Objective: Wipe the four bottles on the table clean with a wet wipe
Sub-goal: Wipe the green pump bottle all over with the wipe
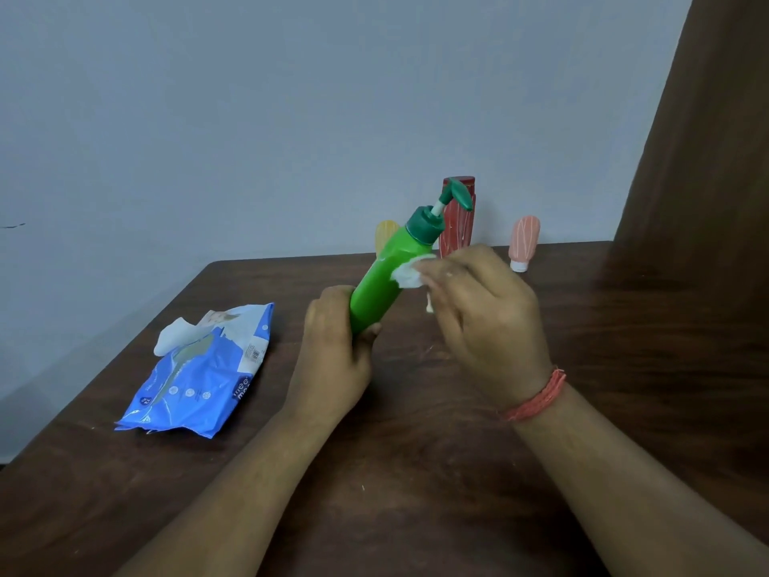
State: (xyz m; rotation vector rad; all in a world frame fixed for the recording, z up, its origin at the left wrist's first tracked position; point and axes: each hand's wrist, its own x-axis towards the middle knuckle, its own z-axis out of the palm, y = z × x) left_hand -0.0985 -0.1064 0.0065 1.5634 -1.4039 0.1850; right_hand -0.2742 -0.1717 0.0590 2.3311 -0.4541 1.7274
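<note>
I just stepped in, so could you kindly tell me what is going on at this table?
A person is cleaning bottles. The left hand grips the base of a tilted green pump bottle, while the right hand rubs a wet wipe on its side. Three other bottles stand by the wall, and the blue wipes pack lies to the left.

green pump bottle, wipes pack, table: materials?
Green pump bottle: looks like smooth opaque plastic with a soft sheen. Wipes pack: thin glossy plastic film, going by its creases and printing. Table: dark brown wood or wood-look laminate; grain streaks show, which one is unclear.
</note>
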